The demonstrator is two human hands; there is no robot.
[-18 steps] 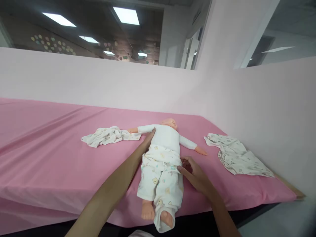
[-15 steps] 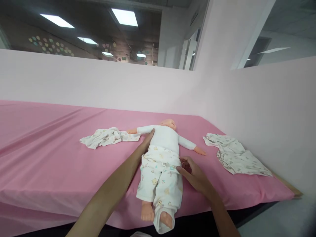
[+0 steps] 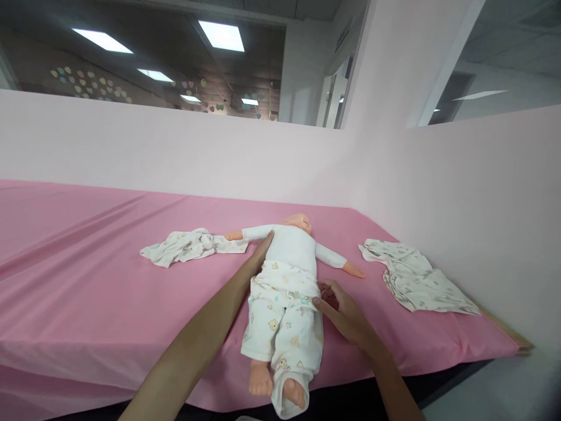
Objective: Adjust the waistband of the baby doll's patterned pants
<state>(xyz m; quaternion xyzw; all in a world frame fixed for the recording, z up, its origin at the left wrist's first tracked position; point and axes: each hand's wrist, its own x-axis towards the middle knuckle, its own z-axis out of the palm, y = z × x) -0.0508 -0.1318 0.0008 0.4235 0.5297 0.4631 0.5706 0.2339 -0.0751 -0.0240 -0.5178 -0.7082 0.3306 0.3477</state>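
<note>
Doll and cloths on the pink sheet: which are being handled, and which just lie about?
Being handled:
doll, under the left hand
printed trousers, touched by the right hand

Lying about:
crumpled cloth
folded cloth

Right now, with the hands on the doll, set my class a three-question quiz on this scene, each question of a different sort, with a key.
1. True or false: the baby doll lies face up on the pink sheet.
2. Where does the left hand rest? A) on the doll's head B) at the doll's side by its white top C) on the folded printed cloth
3. Fill in: the right hand touches the doll's printed ______ at the hip.

Key: 1 true. 2 B. 3 trousers.
</note>
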